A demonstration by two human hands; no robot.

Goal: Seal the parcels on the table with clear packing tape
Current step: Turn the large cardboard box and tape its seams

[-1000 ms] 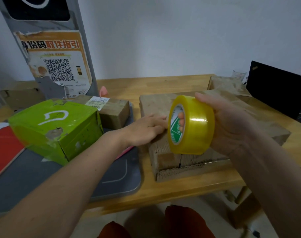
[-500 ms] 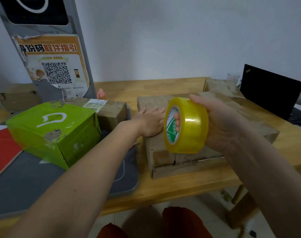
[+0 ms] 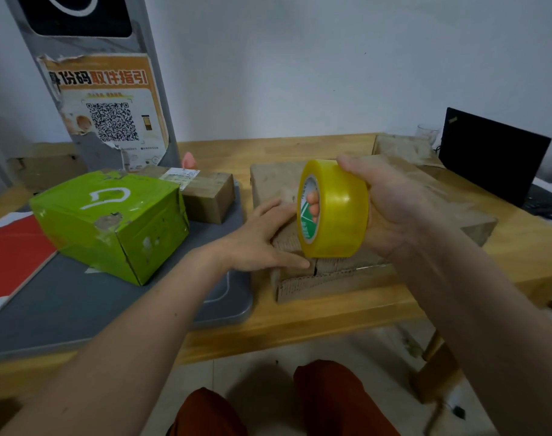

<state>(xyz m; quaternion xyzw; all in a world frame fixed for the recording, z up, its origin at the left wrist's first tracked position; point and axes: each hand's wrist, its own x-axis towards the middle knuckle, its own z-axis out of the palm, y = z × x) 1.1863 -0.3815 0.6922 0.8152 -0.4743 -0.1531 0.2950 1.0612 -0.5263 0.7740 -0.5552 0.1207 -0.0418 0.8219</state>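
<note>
Tape roll [image 3: 337,212], yellow-tinted and translucent, with a white-and-green printed core whose writing is too small to read, is held upright by the right hand [image 3: 394,206]: the thumb lies over its top and the fingers [image 3: 313,202] pass through the core, showing inside the ring. Just below the roll and under those fingers lies the flat brown cardboard parcel [image 3: 410,196], worn, with raw corrugated edges and a split in its near side. The left hand [image 3: 262,240] rests flat on the parcel's near left corner, fingers straight and spread, its thumb along the front edge close to the bottom of the roll. Left of that hand, beyond the fingertips' reach, sits a green box [image 3: 111,221] bearing a white outlined mark, scuffed in patches. Behind it a brown box [image 3: 208,196] carries a white shipping label, unreadable. Farther back, an orange poster [image 3: 111,105] shows a QR code and the characters 身份码取件指引.
</note>
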